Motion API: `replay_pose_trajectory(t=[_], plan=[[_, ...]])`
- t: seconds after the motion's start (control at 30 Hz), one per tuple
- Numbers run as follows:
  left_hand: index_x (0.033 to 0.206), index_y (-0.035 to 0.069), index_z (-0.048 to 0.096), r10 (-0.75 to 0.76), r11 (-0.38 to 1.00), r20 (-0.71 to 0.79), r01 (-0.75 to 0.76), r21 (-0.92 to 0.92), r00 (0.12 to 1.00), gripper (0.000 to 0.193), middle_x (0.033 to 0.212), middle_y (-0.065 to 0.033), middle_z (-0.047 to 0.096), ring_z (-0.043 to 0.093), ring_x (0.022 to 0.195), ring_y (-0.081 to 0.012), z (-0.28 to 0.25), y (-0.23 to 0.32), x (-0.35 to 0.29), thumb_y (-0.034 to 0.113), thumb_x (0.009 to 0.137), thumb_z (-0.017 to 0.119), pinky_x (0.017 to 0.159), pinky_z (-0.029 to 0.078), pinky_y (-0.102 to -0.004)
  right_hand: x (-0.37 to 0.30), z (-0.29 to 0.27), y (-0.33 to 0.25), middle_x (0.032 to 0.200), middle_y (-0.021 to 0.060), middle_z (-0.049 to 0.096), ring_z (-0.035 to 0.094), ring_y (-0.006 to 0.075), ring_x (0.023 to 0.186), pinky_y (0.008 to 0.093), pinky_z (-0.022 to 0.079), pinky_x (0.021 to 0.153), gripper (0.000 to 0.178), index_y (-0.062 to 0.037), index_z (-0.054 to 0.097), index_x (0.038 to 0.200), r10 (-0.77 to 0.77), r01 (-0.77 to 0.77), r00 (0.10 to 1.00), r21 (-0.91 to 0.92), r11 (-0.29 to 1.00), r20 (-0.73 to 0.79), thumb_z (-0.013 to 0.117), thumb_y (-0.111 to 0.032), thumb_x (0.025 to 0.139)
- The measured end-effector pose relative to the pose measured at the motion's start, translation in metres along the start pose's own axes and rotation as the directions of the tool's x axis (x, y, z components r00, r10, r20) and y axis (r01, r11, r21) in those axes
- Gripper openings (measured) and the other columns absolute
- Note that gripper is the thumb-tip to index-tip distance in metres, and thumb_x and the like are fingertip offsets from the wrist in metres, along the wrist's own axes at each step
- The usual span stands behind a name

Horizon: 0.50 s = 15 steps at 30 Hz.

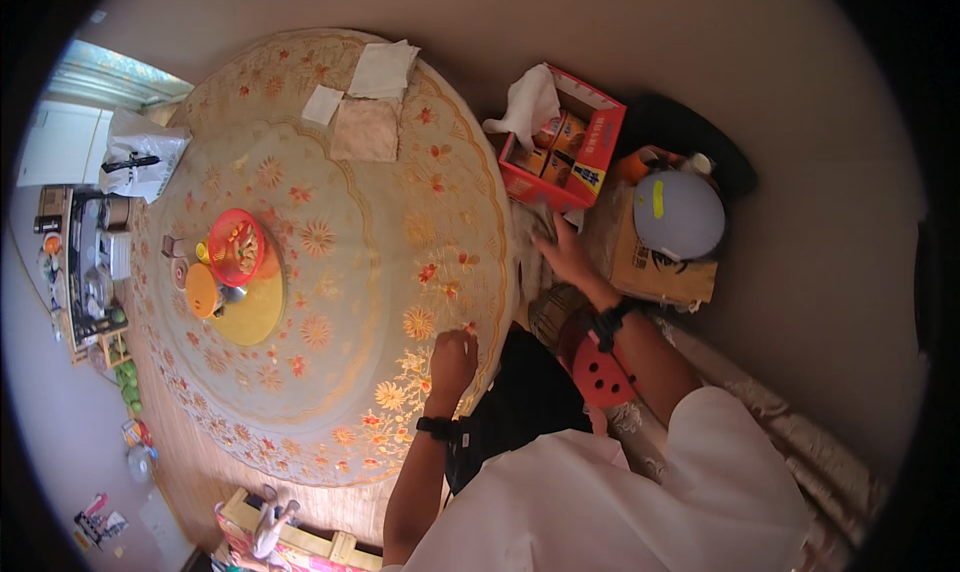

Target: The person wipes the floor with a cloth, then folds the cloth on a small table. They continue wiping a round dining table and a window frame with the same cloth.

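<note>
Holding the right hand [570, 256] just right of centre in the frame, directly beneath a red carton [535, 187] at upper right, and lying far nearer to it than the left. Pointing partly extended fingers up and leftward toward the carton's lower wall, over a pale, streaky surface [531, 260] too unclear to name; offering no way to tell of any hold in that grip. Viewing the carton open-topped and tilting clockwise, almost square, without a clear long axis. Curling the left hand [454, 360] loosely at lower centre, near the rim of a round table [370, 312], palm hidden, contents impossible to tell. Setting stiff card against limp white cloth [530, 105] draping over the left wall and boxy orange packets [562, 150] inside. Facing, farther right, a smooth grey dome [685, 222], flat brown cardboard [655, 272] below it, and, nearer lower centre, a red panel [592, 357] pierced with round holes. Seeing, across the left, gold-and-rust flowers patterning the pale tablecloth beneath a red bowl [222, 257].
</note>
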<state>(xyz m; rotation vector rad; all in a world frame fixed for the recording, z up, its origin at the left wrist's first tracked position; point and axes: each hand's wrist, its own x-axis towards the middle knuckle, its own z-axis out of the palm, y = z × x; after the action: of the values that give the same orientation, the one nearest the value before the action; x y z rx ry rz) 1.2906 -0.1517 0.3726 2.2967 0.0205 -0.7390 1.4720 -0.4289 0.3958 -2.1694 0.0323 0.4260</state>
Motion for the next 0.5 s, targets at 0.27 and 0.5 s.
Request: replay_pose_trajectory(t=[0.27, 0.5], plan=[[0.147, 0.0, 0.048, -0.014, 0.996, -0.215, 0.032, 0.081, 0.976, 0.076, 0.165, -0.0327, 0.02, 0.02, 0.152, -0.0558, -0.004, 0.05, 0.041, 0.022, 0.082, 0.082, 0.119, 0.037, -0.0566, 0.297, -0.028, -0.089, 0.13, 0.0236, 0.066, 0.063, 0.0426, 0.119, 0.0498, 0.052, 0.098, 0.05, -0.0049, 0.061, 0.14, -0.471, 0.393, 0.872, -0.381, 0.837, -0.134, 0.069, -0.023, 0.094], [0.147, -0.001, 0.049, -0.085, 0.995, -0.158, 0.093, 0.043, 0.984, 0.078, 0.167, -0.0325, 0.018, 0.019, 0.153, -0.0547, -0.019, 0.066, 0.041, 0.022, 0.081, 0.083, 0.116, 0.043, -0.0558, 0.391, 0.013, -0.095, 0.12, 0.0195, 0.069, 0.066, 0.0405, 0.111, 0.0486, 0.055, 0.097, 0.039, -0.0093, 0.072, 0.129, -0.461, 0.491, 0.861, -0.586, 0.644, 0.216, 0.066, -0.009, 0.09]])
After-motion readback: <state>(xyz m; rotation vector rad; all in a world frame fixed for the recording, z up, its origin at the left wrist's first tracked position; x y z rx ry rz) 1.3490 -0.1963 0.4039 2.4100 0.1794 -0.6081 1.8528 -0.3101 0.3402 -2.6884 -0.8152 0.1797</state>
